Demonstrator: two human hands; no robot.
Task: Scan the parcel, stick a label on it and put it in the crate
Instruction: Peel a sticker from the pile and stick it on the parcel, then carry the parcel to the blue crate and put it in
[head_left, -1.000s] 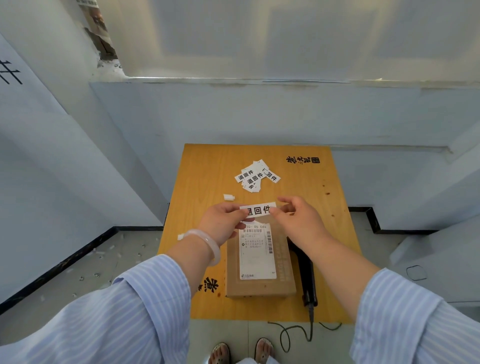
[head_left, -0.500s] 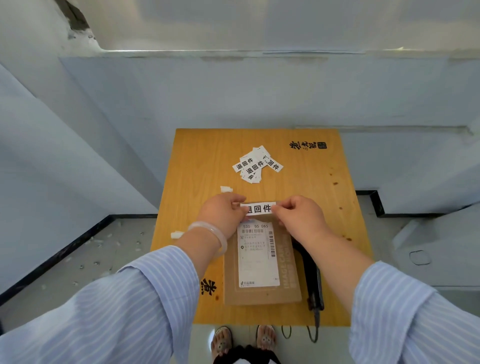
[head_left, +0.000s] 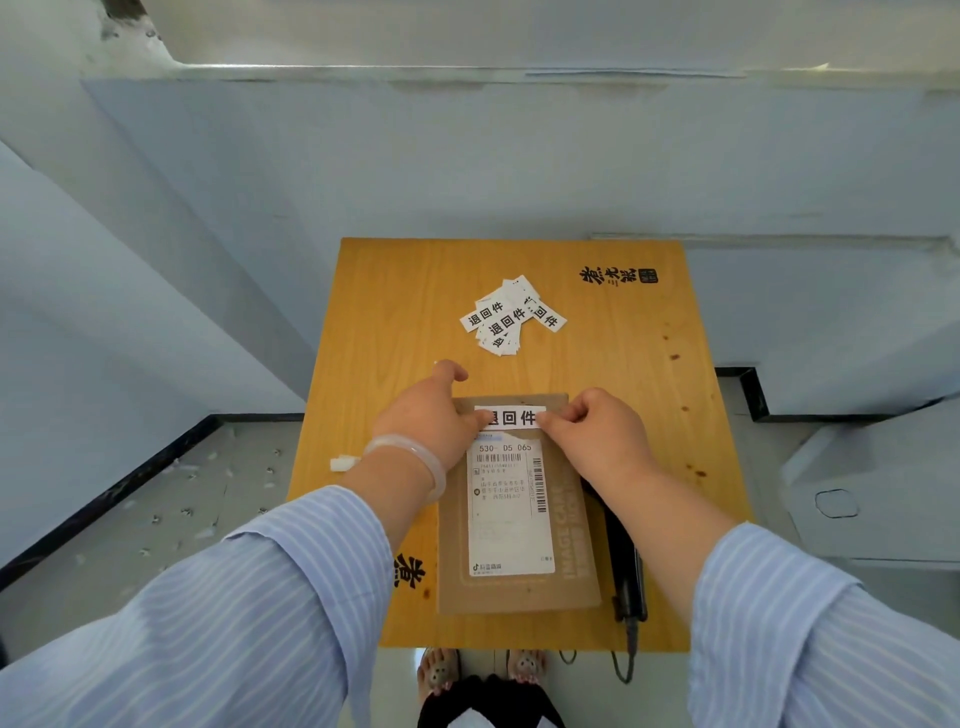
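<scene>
Label (head_left: 511, 417) pinched at ends by left hand (head_left: 434, 415), right hand (head_left: 597, 439), atop parcel (head_left: 519, 582).

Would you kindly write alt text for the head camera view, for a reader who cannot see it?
Two hands, left hand and right hand, press a white label onto the far end of a brown parcel on a wooden table. Spare labels lie beyond; a black scanner rests right of the parcel.

Orange wood table (head_left: 395, 291) w/ black print, pale blue walls (head_left: 467, 166), grey floor (head_left: 156, 519), black skirting (head_left: 109, 493)
</scene>
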